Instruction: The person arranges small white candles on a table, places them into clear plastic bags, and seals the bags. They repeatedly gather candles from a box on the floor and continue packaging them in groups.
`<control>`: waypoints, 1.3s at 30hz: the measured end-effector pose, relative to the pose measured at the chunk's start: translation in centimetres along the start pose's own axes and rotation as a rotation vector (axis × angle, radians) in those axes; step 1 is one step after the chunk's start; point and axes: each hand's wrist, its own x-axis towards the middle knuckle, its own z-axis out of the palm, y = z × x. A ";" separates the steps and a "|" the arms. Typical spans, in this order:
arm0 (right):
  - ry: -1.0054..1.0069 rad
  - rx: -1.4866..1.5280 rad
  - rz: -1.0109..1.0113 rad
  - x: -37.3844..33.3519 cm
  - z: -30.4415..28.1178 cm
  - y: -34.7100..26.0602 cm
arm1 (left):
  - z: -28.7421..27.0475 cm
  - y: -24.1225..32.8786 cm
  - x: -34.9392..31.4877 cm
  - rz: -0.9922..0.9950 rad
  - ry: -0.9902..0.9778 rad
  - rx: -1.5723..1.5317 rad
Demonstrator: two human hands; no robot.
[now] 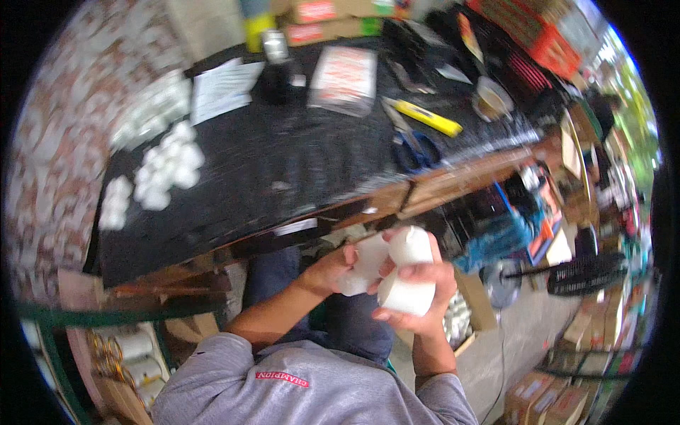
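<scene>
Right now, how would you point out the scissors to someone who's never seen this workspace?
Find the black-topped table, then its near edge, right of centre. The scissors lie there beside a slim yellow tool, set apart by their dark blue looped handles.

Both hands [440,287] grip white cylinders [407,296] (slightly blurred) near the black tabletop [248,170].

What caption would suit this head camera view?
Left hand and right hand grip white cylinders beside a black-topped table with blue-handled scissors.
</scene>
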 end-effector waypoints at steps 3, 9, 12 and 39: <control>-0.226 0.249 0.024 4.9 6.6 1.7 | 1.5 7.3 -7.1 0.247 0.158 0.161; -0.655 -0.216 0.278 14.7 17.8 5.5 | 5.0 18.2 -21.1 0.448 0.994 1.188; -0.673 -0.668 -0.035 16.5 20.2 9.1 | 4.2 20.8 -22.1 0.595 1.157 1.853; -0.458 -0.200 0.356 26.9 25.3 16.4 | 2.5 28.2 -22.1 0.911 1.272 1.652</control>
